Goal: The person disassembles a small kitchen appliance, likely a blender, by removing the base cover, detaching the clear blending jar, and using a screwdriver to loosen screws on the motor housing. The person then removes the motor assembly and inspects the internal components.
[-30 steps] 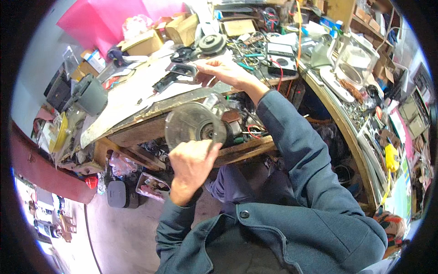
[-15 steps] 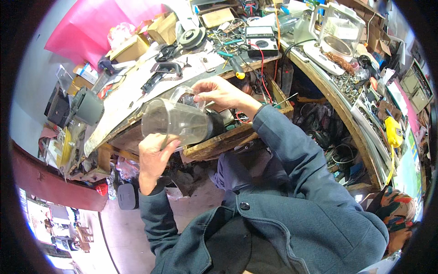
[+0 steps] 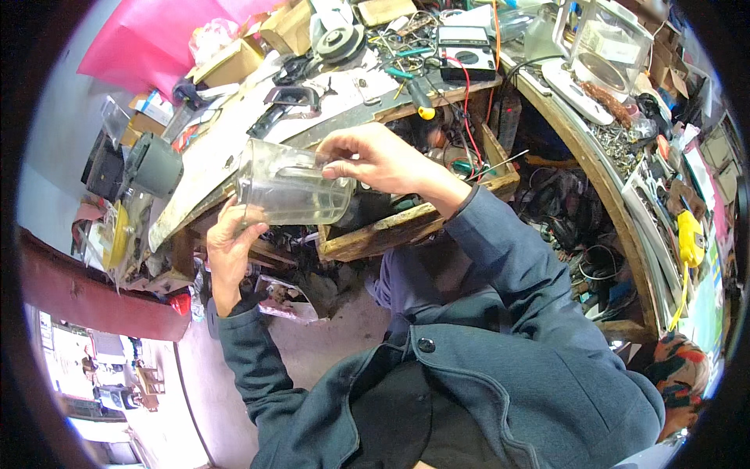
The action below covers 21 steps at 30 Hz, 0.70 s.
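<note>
A clear, slightly cloudy plastic jug (image 3: 293, 195) lies tilted on its side in the air between my hands, over the near edge of the workbench. My left hand (image 3: 229, 248) grips its wide end at the left, fingers behind and thumb in front. At the other end my right hand (image 3: 379, 160) is closed on the upper edge, thumb and fingers bent around it. Its right fingertips are partly hidden. Behind and below the jug's right end an open wooden drawer (image 3: 394, 232) holds wires and small parts.
On the cluttered bench lie an analog multimeter (image 3: 466, 59) with a red lead, a screwdriver (image 3: 420, 100) and a black clamp-like frame (image 3: 293, 100). A grey plastic container (image 3: 152, 166) stands left. A yellow tape-measure-like case (image 3: 691, 234) lies right. Someone in patterned cloth (image 3: 681, 363) is at the lower right.
The jug has moved left and turned, so its handle no longer stands out at the top. My left hand shifted left and up with it; my right hand moved onto its right end.
</note>
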### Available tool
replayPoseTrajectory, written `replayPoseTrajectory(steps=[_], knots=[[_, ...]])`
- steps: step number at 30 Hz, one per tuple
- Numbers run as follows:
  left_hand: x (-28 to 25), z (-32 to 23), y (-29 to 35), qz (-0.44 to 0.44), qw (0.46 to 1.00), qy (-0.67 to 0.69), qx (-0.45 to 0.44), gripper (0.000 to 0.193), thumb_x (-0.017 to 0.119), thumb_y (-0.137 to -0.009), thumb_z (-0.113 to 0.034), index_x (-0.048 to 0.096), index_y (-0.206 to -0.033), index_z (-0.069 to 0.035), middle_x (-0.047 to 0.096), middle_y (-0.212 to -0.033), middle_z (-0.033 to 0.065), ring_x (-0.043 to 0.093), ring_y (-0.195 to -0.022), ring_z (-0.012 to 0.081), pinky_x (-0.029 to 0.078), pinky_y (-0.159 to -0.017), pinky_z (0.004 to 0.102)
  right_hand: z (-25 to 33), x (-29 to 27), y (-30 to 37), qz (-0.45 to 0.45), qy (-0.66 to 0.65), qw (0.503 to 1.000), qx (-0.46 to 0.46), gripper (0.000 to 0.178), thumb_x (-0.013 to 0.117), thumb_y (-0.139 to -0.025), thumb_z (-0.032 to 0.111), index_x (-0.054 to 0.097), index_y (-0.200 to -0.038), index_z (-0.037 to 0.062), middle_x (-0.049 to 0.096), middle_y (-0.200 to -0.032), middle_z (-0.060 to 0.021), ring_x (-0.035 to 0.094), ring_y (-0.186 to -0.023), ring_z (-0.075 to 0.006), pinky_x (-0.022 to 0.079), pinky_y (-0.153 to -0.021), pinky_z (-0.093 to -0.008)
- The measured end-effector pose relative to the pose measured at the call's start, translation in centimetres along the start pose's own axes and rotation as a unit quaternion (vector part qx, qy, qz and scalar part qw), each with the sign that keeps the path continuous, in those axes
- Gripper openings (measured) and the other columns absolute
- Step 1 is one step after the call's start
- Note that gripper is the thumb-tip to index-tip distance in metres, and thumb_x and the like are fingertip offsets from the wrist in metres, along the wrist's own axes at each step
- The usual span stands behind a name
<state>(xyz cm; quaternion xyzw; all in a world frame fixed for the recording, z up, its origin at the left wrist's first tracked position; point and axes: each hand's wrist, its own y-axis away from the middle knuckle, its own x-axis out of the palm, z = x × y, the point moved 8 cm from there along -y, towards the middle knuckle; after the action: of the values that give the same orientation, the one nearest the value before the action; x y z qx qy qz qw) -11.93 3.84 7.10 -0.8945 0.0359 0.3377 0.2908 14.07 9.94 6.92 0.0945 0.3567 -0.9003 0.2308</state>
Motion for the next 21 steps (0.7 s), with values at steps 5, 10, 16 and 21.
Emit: replayPoseTrajectory(steps=[5, 10, 16, 21], knots=[[-0.2, -0.1, -0.5, -0.013, 1.0, -0.006, 0.008, 0.014, 0.08, -0.081, -0.004, 0.077, -0.095, -0.007, 0.077, -0.098, 0.0037, 0.067, -0.109, 0.0196, 0.032, -0.121, 0.0455, -0.7, 0.3, 0.0, -0.008, -0.033, 0.999, 0.009, 0.022, 0.074, -0.093, 0.012, 0.07, -0.11, -0.0015, 0.076, -0.091, -0.0139, 0.07, -0.08, -0.0172, 0.056, -0.076, -0.0334], [-0.5, 1.7, -0.1, -0.029, 0.999, 0.03, -0.013, 0.016, 0.081, -0.081, -0.004, 0.077, -0.096, -0.007, 0.079, -0.101, 0.003, 0.066, -0.115, 0.0194, 0.033, -0.119, 0.0454, -1.1, 0.8, 0.0, -0.027, -0.046, 0.998, 0.046, 0.024, 0.077, -0.093, 0.015, 0.07, -0.108, -0.0015, 0.073, -0.084, -0.0112, 0.066, -0.075, -0.0142, 0.054, -0.072, -0.0315], [-0.5, 2.8, 0.8, -0.044, 0.997, 0.062, -0.011, 0.021, 0.078, -0.081, 0.004, 0.076, -0.101, -0.002, 0.075, -0.114, 0.0073, 0.062, -0.123, 0.0229, 0.042, -0.112, 0.0383, -1.0, 1.7, -0.8, -0.009, -0.066, 0.994, 0.085, 0.026, 0.078, -0.095, 0.025, 0.071, -0.097, -0.0003, 0.067, -0.075, -0.0037, 0.058, -0.069, -0.0081, 0.048, -0.063, -0.0286], [0.0, 2.5, 1.1, -0.075, 0.995, 0.058, 0.004, 0.029, 0.084, -0.077, 0.002, 0.077, -0.104, -0.003, 0.075, -0.115, 0.0072, 0.062, -0.123, 0.0225, 0.045, -0.108, 0.0375, -1.8, 3.5, -1.0, 0.065, -0.182, 0.972, 0.136, 0.035, 0.07, -0.101, 0.039, 0.064, -0.094, 0.0055, 0.056, -0.073, 0.0052, 0.05, -0.064, -0.0061, 0.042, -0.057, -0.027]])
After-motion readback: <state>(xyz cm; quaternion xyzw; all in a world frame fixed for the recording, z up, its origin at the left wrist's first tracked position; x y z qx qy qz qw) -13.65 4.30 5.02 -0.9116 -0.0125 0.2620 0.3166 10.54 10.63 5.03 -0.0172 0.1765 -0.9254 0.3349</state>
